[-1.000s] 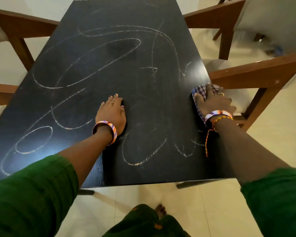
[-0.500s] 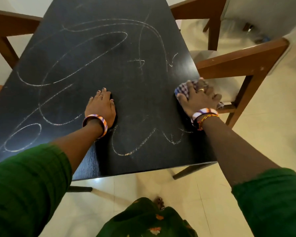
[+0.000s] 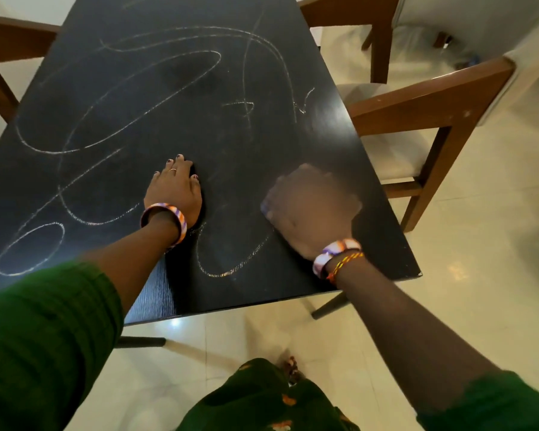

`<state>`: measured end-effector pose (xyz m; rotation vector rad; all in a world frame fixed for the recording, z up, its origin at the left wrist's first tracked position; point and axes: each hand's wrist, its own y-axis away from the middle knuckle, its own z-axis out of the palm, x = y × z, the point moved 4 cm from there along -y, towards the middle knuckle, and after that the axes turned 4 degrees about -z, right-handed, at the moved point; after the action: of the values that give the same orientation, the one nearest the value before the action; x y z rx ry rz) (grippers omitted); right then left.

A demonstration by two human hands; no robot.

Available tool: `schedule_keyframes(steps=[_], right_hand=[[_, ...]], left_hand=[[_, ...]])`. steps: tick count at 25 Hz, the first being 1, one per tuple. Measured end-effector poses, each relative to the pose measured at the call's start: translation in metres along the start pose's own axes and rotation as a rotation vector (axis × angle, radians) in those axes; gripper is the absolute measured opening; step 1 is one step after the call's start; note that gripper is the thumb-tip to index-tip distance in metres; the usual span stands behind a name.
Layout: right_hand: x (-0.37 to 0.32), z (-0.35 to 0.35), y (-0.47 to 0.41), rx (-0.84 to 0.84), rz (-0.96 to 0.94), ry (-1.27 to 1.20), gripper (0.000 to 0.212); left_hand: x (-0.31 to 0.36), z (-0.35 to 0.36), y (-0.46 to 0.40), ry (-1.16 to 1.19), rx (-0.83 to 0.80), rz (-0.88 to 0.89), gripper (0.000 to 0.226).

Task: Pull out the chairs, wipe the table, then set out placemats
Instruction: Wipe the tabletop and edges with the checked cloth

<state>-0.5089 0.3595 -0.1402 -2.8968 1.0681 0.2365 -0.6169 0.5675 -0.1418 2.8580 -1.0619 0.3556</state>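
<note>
Where the black rectangular wooden table point(image 3: 237, 73) fills the upper and middle frame, white chalk loops and scribbles point(image 3: 131, 98) are seen across its top. At centre, the left hand point(image 3: 175, 191) is laid flat on the tabletop, fingers straight and close together. Right of centre, the right hand point(image 3: 305, 209) is blurred over the surface near the table's right edge; its finger state cannot be told, and only a pale smear shows beneath it. Brown wooden chairs with pale cushions point(image 3: 417, 113) stand apart from the table at right.
</note>
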Motion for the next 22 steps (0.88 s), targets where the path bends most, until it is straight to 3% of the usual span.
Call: schedule_keyframes(steps=[3, 6, 8, 10, 12, 14, 19, 22], right_hand=[[-0.003, 0.006, 0.042, 0.007, -0.129, 0.068, 0.062], [0.064, -0.013, 0.018, -0.010, 0.189, 0.049, 0.063], [0.072, -0.021, 0.002, -0.024, 0.323, 0.015, 0.064], [0.028, -0.011, 0.003, -0.001, 0.202, 0.035, 0.064], [-0.029, 0.007, 0.023, -0.006, -0.043, 0.051, 0.063], [-0.031, 0.010, 0.030, -0.001, -0.111, 0.063, 0.061], [0.086, -0.016, 0.022, 0.036, 0.390, -0.029, 0.063], [0.082, -0.006, 0.063, 0.121, 0.483, 0.029, 0.064]], left_hand=[[-0.002, 0.000, 0.001, 0.008, -0.001, -0.008, 0.042], [0.000, -0.001, -0.001, -0.001, 0.005, -0.001, 0.042], [0.001, 0.000, -0.001, -0.005, 0.007, 0.002, 0.042], [0.001, 0.001, -0.001, -0.008, 0.005, 0.007, 0.043], [-0.001, 0.000, -0.002, -0.010, 0.001, 0.007, 0.043], [-0.003, -0.001, -0.001, -0.007, -0.005, 0.015, 0.044], [-0.004, -0.001, 0.001, 0.009, -0.002, 0.022, 0.044], [-0.005, -0.001, 0.000, 0.017, -0.005, 0.025, 0.044]])
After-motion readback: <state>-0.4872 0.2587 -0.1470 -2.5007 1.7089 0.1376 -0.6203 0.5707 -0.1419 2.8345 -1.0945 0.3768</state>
